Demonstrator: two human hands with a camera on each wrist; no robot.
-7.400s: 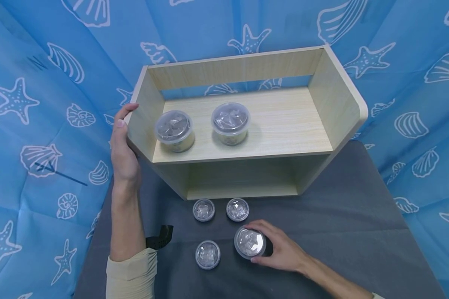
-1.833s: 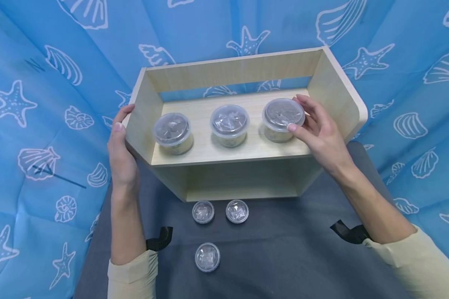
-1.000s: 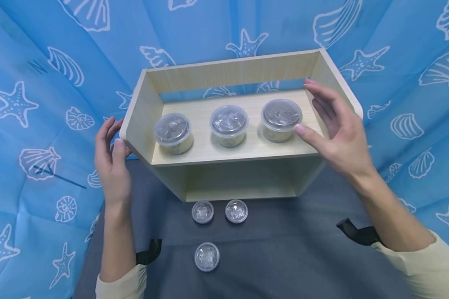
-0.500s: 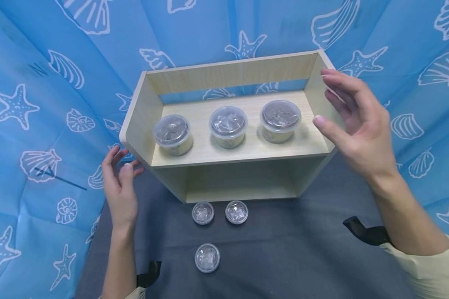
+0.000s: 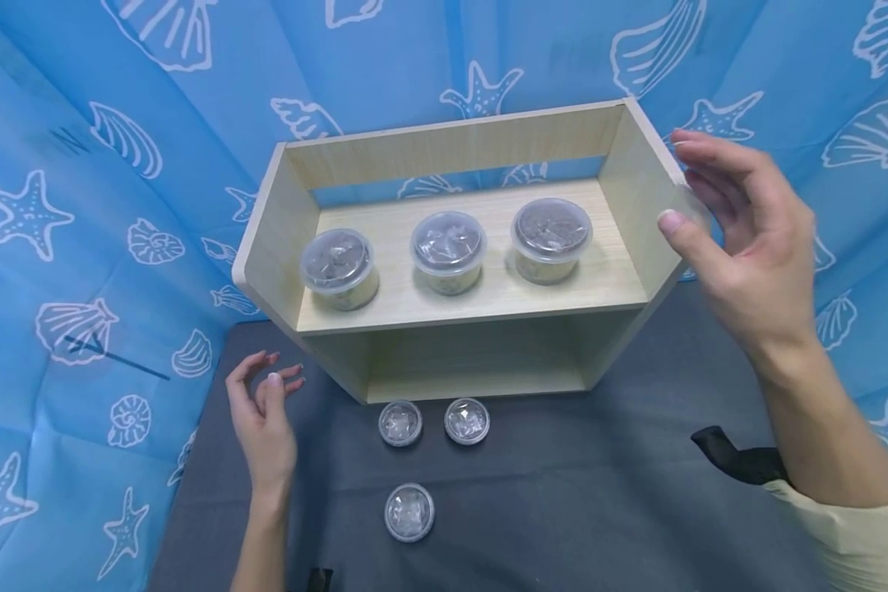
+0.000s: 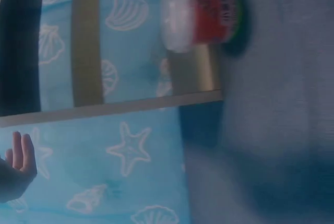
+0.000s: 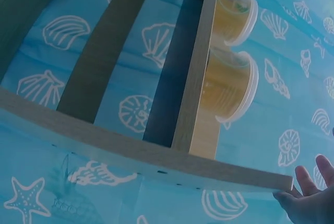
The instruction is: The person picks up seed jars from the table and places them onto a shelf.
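Head view: A person's left hand [image 5: 266, 432] and right hand [image 5: 758, 247] are well apart, at opposite sides of a pale wood-grain shelf unit [image 5: 614, 255], both with loosely bent fingers and neither gripping anything. The left is over a dark grey cloth [image 5: 562, 493], near the unit's lower left side. The right is raised at the right side panel, thumb and fingers parted; contact with the panel cannot be told. On the upper board, the left tub [image 5: 339, 267], middle tub [image 5: 449, 251] and right tub [image 5: 551, 238] stand upright in a row, lidded and apart from one another. On the cloth, a first small container [image 5: 400, 423] and a second small container [image 5: 467, 421] sit just in front of the lower compartment, a third small container [image 5: 409, 512] farther out. A blue curtain [image 5: 30, 271] with white shells and starfish hangs behind.

Left wrist view: Seen sideways and blurred, a red-labelled container [image 6: 211, 15] with a whitish lid stands by the unit's lower edge. The left hand's fingers show at the picture's left edge, holding nothing.

Right wrist view: Yellowish tubs line the board; the right hand's thumb is close to the panel's end.
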